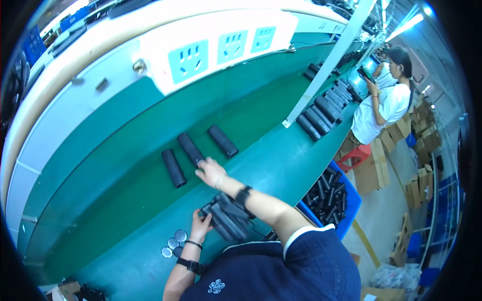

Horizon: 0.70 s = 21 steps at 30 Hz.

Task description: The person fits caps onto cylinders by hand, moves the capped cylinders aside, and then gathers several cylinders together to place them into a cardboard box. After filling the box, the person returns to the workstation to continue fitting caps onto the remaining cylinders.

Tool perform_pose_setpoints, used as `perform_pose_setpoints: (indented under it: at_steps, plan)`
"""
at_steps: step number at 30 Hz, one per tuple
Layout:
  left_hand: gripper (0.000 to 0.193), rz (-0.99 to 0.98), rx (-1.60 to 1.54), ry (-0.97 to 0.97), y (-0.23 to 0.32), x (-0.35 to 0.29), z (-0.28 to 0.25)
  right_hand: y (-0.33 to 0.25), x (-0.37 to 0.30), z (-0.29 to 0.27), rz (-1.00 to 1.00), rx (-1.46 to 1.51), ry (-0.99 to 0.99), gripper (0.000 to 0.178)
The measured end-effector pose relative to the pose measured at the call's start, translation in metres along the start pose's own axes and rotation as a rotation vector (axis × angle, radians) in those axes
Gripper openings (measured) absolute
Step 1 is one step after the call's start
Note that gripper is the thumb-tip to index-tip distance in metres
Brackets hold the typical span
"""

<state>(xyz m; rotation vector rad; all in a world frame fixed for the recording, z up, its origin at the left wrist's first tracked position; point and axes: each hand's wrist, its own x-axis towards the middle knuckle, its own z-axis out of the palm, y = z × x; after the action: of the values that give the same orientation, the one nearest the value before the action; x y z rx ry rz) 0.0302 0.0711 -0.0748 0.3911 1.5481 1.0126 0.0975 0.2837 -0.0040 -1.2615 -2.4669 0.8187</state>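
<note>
Touching center-left black tube (188,145) with right grip (213,173), left grip (201,225) at lower-center pile (228,220); can't tell either's closure; careless nudge could roll tubes.

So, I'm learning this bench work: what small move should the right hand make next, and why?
Probably take hold of the middle tube: the right hand is at that tube's near end, while the left hand is busy at the tube pile.
</note>
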Motion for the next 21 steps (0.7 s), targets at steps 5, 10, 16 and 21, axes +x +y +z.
perform_pose_setpoints:
  at_steps: [5, 10, 16, 21]
  plan:
    - [0.076, 0.013, -0.019, -0.011, -0.004, -0.007, 0.000, -0.016, -0.126, -0.041, 0.093, -0.215, -0.502, 0.105]
    - [0.076, 0.045, -0.032, 0.002, -0.003, -0.012, -0.001, -0.025, -0.166, -0.019, 0.148, -0.164, -0.474, 0.117]
    - [0.049, 0.109, -0.216, -0.172, 0.016, -0.051, -0.030, -0.049, -0.172, -0.030, -0.031, 0.156, -0.305, 0.112]
    - [0.046, 0.379, -0.181, -0.118, 0.019, -0.102, -0.050, -0.074, -0.174, -0.006, -0.434, 0.353, -0.413, 0.115]
